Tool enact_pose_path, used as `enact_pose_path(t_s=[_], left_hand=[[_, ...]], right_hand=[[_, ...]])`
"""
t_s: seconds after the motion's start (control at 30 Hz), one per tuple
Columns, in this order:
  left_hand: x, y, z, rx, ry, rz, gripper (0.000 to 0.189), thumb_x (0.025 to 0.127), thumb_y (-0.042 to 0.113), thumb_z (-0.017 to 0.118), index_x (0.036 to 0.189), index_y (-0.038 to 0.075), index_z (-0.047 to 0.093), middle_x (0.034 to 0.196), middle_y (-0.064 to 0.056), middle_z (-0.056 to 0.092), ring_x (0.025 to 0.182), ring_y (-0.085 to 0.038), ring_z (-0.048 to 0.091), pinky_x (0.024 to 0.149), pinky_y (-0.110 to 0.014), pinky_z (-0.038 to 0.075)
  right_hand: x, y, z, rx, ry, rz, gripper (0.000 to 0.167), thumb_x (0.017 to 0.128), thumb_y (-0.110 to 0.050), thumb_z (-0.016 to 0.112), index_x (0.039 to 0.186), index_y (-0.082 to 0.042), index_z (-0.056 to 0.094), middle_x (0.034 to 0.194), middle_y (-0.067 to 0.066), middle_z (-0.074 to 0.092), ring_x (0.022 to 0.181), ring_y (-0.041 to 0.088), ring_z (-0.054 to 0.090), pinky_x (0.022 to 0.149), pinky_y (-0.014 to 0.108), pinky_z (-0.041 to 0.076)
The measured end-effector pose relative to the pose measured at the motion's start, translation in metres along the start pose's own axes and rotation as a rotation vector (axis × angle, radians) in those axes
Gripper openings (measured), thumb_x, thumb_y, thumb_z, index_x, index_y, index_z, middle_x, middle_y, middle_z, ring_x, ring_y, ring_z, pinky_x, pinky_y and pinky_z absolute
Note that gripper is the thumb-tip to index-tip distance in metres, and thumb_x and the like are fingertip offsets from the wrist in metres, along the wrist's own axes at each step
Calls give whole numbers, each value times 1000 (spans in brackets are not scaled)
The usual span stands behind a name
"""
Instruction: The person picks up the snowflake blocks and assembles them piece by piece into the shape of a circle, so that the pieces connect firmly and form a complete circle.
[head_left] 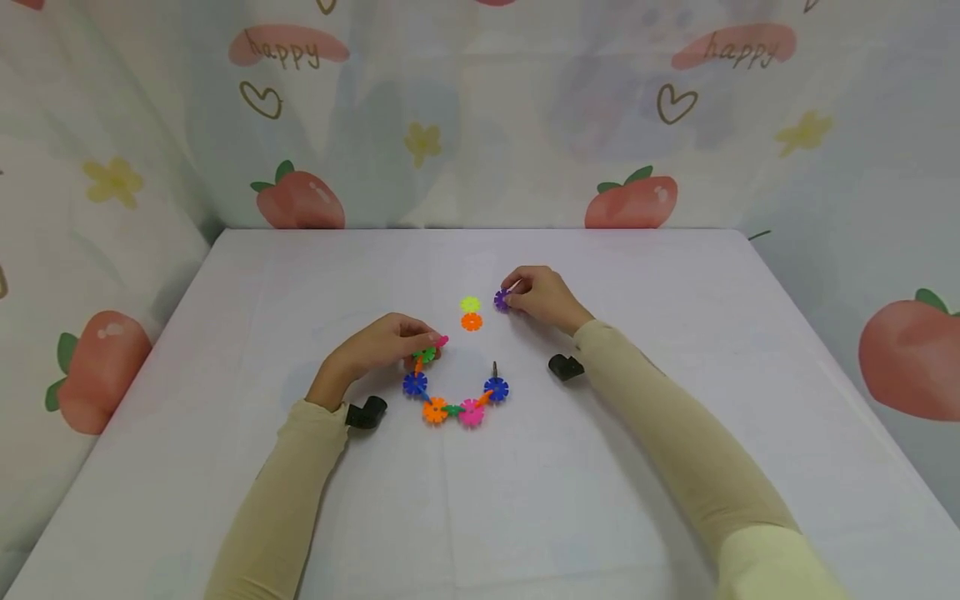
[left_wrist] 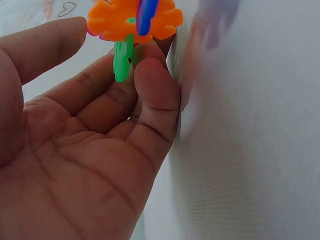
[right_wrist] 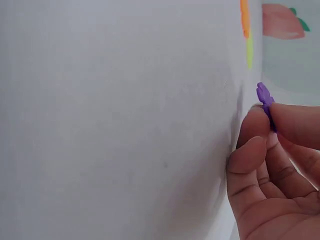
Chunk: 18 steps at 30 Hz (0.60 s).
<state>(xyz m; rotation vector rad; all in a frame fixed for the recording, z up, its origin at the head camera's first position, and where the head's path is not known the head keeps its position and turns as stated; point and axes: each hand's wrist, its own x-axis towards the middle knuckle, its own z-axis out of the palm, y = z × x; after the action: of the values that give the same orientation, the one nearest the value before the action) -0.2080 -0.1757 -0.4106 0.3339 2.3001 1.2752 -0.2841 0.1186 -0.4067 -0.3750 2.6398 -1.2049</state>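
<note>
In the head view, a chain of interlocking snowflake discs [head_left: 471,412] in several colours lies in a U on the table. My left hand [head_left: 390,340] holds its left end, with a pink disc [head_left: 443,341] at the fingertips and a green disc [head_left: 424,356] below. The left wrist view shows an orange disc [left_wrist: 110,20] and a green one [left_wrist: 121,65] by the curled fingers; the pinch itself is partly hidden. Between thumb and fingertips my right hand [head_left: 543,296] pinches a purple snowflake disc [right_wrist: 265,95], just above or touching the table.
A yellow disc [head_left: 470,304] and a loose orange disc [head_left: 472,322] lie between the hands, close together. Black wrist-worn devices [head_left: 367,413] sit by both wrists. A patterned curtain [head_left: 480,108] hangs behind the white-covered table [head_left: 645,517].
</note>
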Motion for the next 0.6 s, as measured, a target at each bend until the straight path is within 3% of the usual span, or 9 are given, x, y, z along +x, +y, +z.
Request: enact_pose_path(t_s=[0.23,0.6], left_hand=[[-1,2,1,18,4,-13,40,108,38,64,132,7,74,87,-5,63,80,-23,58,76,-37,40],[0,3,2,14,6,-10,39,107,39,66,132,9,74,85,-5,62,79,-23,57,77,-38,40]], right_hand=[[-14,-2,5,162,-52,29,15,101,-8,72,113,0,74,86,12,72,73,22,63,69,28,52],[-29,-17,23,282,-144,-23,13,99,-6,73,109,2,75,86,12,76,74,22,67,68,29,55]])
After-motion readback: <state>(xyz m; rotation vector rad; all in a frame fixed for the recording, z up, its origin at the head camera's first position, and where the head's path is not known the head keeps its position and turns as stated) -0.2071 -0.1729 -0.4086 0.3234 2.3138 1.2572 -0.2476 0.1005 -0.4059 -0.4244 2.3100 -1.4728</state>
